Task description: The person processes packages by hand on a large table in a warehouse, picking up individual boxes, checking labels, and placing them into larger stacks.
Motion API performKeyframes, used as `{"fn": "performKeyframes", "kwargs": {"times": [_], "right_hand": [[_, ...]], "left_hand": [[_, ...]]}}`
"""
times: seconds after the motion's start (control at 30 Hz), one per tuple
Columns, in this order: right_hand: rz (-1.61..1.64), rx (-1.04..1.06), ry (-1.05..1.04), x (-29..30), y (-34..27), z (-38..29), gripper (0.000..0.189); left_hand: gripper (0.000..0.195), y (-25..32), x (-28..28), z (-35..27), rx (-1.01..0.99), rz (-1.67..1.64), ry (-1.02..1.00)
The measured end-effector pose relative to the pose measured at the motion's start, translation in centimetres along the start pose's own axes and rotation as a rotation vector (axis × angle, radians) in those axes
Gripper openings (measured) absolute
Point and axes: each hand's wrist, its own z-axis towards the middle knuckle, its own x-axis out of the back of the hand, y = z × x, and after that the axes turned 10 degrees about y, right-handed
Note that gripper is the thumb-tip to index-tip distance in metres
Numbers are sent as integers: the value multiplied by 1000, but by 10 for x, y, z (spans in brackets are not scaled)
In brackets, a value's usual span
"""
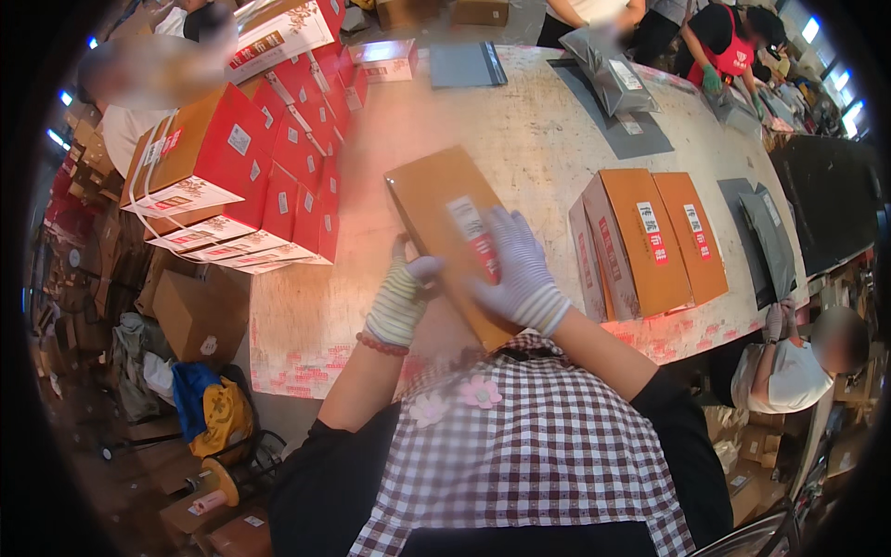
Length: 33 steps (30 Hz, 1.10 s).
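A brown-topped cardboard shoe box (pixel 442 198), bearing a printed label, is tilted in front of my body. My left hand (pixel 402 296), in a striped knit glove, grips it along its left side, with some fingers hidden. Across the lid's right half lies my right hand (pixel 518 268), also gloved, fingers spread and thumb pointing left. The near end of the box reaches my checked apron (pixel 543 445). To the right of my right hand, brown-topped boxes (pixel 644 244) stand side by side on the worn table (pixel 473 118).
Red and white boxes (pixel 278 167) form a high stack at left, some bound with white strap. Grey mailing bags (pixel 468 64) lie at the far side; a filled grey parcel (pixel 609 73) rests beyond. Another grey parcel (pixel 768 237) is near a person (pixel 786 369) at right. Others work across the table.
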Motion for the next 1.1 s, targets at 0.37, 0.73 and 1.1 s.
{"fn": "performKeyframes", "kwargs": {"times": [0.37,0.73,1.1], "right_hand": [[-286,58,170,-57,-30,14,100],[179,48,82,-30,-26,27,82],[-480,82,-181,-84,99,15,78]], "left_hand": [[108,9,16,-12,-116,177,48],[104,47,15,-26,-57,19,-105],[56,-69,143,87,143,252,11]]}}
